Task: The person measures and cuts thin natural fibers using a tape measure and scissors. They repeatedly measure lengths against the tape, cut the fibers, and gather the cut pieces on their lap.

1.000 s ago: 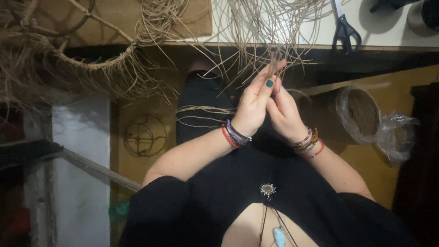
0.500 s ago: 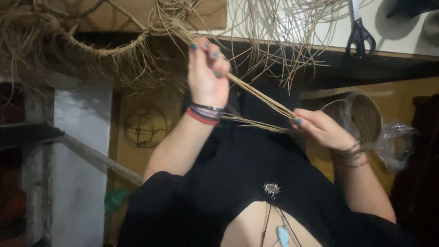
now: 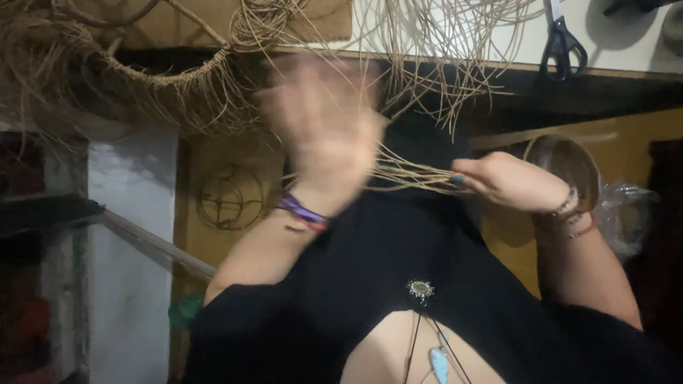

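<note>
Since half a second ago your left hand [image 3: 324,131] has swung lower, blurred, so its grip can't be told. Your right hand [image 3: 509,181] pinches the fibre strands [image 3: 413,174], which run lengthwise leftward from it toward the left hand, below the scissors [image 3: 562,43].

Thin tan straw strands [image 3: 416,174], taut, nearly level, bunched above the black lap.
</note>
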